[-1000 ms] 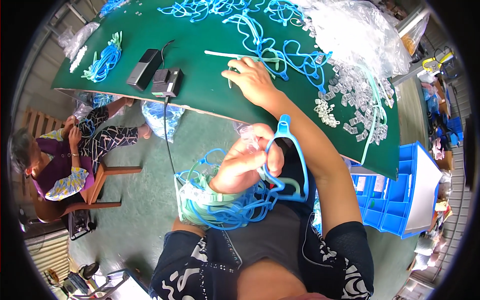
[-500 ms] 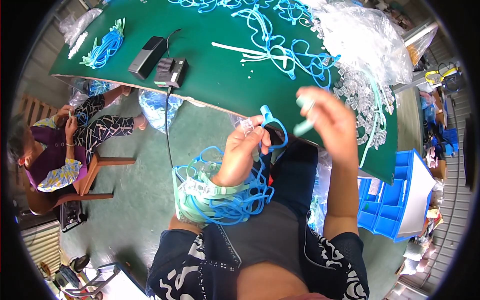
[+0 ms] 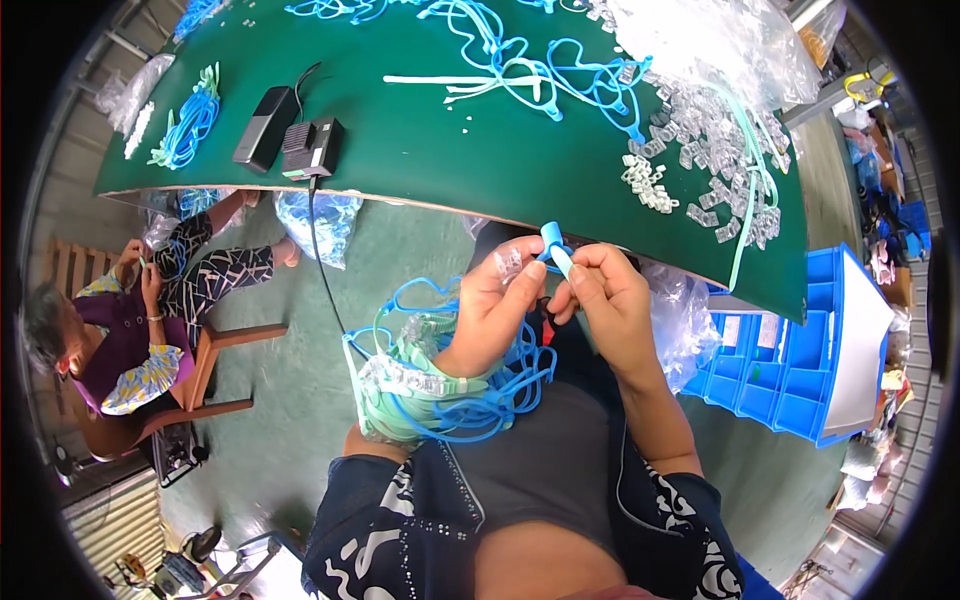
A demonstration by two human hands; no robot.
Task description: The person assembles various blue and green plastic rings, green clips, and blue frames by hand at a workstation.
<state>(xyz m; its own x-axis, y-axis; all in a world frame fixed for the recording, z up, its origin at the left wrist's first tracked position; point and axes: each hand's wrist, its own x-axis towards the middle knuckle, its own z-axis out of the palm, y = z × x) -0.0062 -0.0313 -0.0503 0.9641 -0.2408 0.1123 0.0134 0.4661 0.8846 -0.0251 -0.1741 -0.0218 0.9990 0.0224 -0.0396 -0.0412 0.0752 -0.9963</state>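
Observation:
In front of me, close to the table's near edge, my left hand pinches a blue rubbery loop piece. A small clear plastic buckle sits against its index finger. My right hand is closed on a pale green strap, whose end meets the blue piece between the two hands. Around my left forearm hangs a thick bundle of green straps with clear buckles and blue looped frames. The fingers hide part of the blue piece.
Blue looped frames lie on the green table. Clear buckles, small white pieces and a plastic bag lie right. A black device with a cable stands left. A seated person works there. Blue bins stand right.
My right hand has come down and left with the green strap, meeting the blue piece at my left hand. The view has shifted slightly, and the small white pieces now show.

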